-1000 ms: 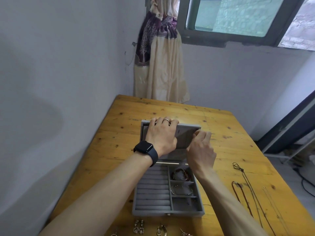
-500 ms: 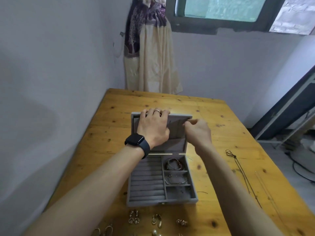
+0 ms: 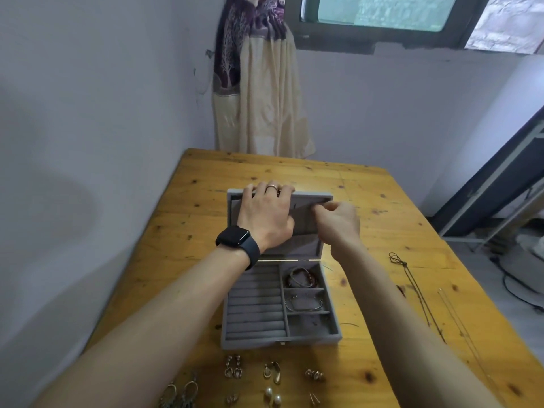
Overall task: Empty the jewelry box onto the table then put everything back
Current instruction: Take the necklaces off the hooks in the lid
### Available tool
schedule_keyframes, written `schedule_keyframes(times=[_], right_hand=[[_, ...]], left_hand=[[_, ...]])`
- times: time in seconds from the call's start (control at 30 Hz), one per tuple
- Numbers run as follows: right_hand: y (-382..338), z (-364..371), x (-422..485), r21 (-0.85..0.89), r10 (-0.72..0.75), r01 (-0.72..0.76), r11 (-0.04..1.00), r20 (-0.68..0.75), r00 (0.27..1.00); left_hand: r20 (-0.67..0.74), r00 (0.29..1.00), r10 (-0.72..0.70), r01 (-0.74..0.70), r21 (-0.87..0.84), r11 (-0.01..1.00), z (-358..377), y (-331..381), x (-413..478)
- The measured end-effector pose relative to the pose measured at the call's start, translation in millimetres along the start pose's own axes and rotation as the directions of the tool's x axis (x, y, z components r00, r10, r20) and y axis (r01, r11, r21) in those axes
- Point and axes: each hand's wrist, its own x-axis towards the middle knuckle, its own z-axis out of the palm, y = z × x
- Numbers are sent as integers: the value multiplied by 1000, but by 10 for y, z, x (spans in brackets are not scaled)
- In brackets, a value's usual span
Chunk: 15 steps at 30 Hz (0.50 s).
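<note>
Since a moment ago, our right hand [image 3: 338, 223] has slid a bit to the left along the open lid [image 3: 306, 219], and our head has tipped down, so more earrings show at the near edge.

We are at a big yellow wooden table [image 3: 382, 207] pushed up to a pale wall. A cream and purple curtain [image 3: 259, 92] hangs behind it, under a dark window [image 3: 382, 22].

Our jewelry box [image 3: 279, 290] is gray and sits in the middle of the table, with its lid standing up at the far side. Our left hand [image 3: 268, 214] lies flat on the inside of the lid. Its fingers [image 3: 272, 189] are close together and hook over the top edge. We wear a ring [image 3: 271, 187] on that hand and a black watch [image 3: 238, 241] on the wrist. Our right hand is at the right part of the lid with its fingertips squeezed together in a pinch. We cannot tell what it pinches, if anything.

Inside the box, the left side has rows of soft gray rolls. The right side has three small parts. A dark red bracelet [image 3: 301, 277] is in the far one, a thin silver bangle [image 3: 304, 303] is in the middle one, and the near one looks bare.

Thin necklaces [image 3: 421, 293] lie stretched out on the table to the right of the box. Earrings [image 3: 253, 381] lie in rows in front of the box, with two pearl ones [image 3: 273, 396] near the edge.
</note>
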Motion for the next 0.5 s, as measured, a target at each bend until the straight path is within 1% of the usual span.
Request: schedule_keyframes(times=[0.1,0.17,0.27,0.43,0.5], right_hand=[[0,92,-67,-167,-90,66,984,-145,985],[-6,139,-89,-197,-100,62,978,-186,978],[-31,158,-103,-130,-49,24,991,-193,980],[-51,122,-110,68,57,-49,996,-115,992],[-31,90,-116,74,66,-59,996,-95,993]], left_hand=[[-7,1000,6,-6,-8,1000,-9,10,-18],[-6,1000,8,-8,-15,1000,-19,9,-26],[-7,1000,10,-10,-22,1000,-33,8,-34],[-26,999,23,-23,-11,1000,-34,16,-77],[-32,999,31,-32,-12,999,-39,19,-87]])
